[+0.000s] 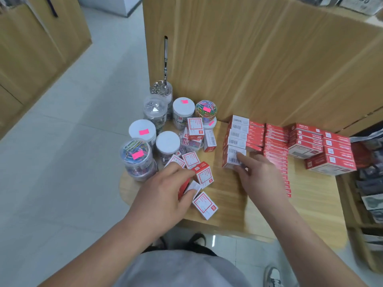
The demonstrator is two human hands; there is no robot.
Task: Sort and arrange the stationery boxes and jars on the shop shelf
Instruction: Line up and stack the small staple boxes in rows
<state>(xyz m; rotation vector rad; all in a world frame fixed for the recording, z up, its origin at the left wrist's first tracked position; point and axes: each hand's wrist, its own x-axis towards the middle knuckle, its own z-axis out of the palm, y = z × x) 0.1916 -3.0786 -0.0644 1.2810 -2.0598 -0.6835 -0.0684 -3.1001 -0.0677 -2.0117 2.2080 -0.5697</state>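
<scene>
Left hand [163, 193] gripping red-white carton [192, 188], right hand [259, 177] holding barcoded box [229, 158], cylindrical jars [167, 141]

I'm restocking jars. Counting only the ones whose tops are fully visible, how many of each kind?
White-lidded jars: 3
Clear jars of silver clips: 2
Clear jars of coloured clips: 2
Total: 7
Lower jars, partly hidden, are not counted.

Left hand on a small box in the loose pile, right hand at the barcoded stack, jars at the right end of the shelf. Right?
Wrong on the jars: the head view shows them at the left end of the shelf. The rest stands: left hand grips a small box in the loose pile; right hand touches the barcoded stack.
</scene>
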